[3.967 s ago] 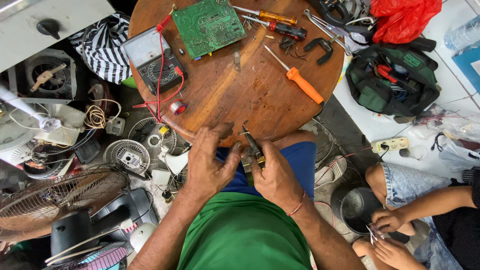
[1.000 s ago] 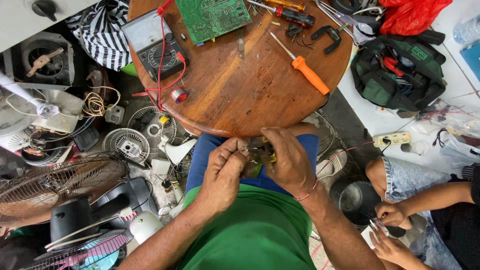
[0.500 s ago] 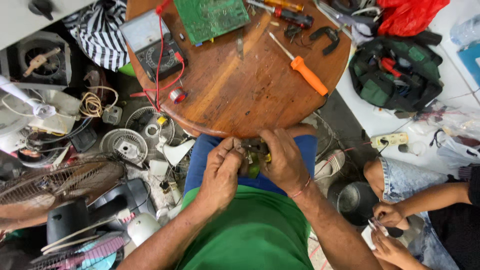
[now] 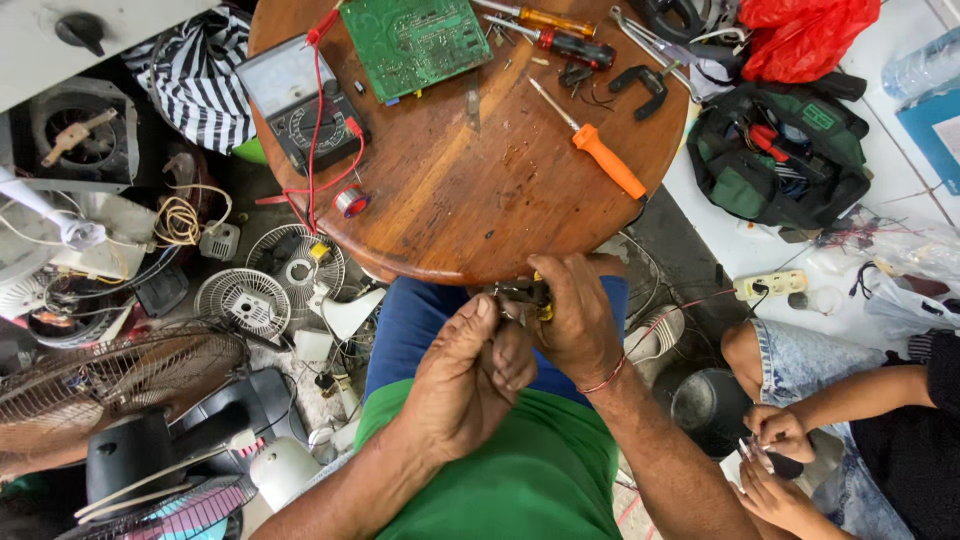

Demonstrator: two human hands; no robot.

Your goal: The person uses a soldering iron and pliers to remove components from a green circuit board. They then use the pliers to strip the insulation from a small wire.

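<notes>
Holding a small dark part with a yellow bit (image 4: 527, 297) just below the near edge of the round wooden tabletop (image 4: 480, 210), over the lap; right hand (image 4: 578, 320) wraps it, grip pressed together around it. Left hand (image 4: 462, 375) sits just beside, fingertips (image 4: 487, 312) curled toward the part; cannot tell if its grip pinches it. On the tabletop: orange-handled screwdriver (image 4: 600, 158), green circuit board (image 4: 417, 40), analog multimeter (image 4: 295, 100) with red leads, solder spool (image 4: 350, 201). Fan grilles (image 4: 245, 300) lie on the floor left. Another person's hands (image 4: 775, 455) work at lower right, well apart.
</notes>
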